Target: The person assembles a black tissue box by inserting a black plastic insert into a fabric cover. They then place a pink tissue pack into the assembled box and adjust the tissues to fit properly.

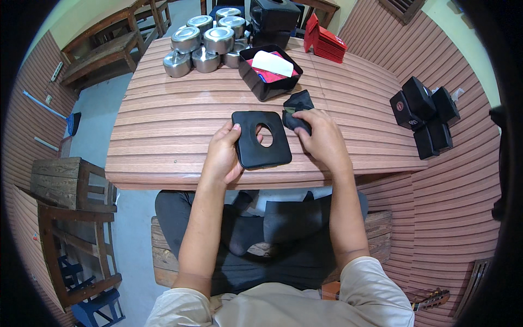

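My left hand grips a black square lid with a round hole in its middle; the lid is tilted up above the near part of the table. Some of my left fingertips show through the hole. To the right of the lid, my right hand is closed on a crumpled dark cloth lying on the table. Just beyond the lid stands an open black box holding red packets and a white paper piece.
Stacked round metal tins stand at the far left of the wood-patterned table. Black boxes and a row of red folded cards are at the back. More black boxes sit on the right. A wooden bench is under me.
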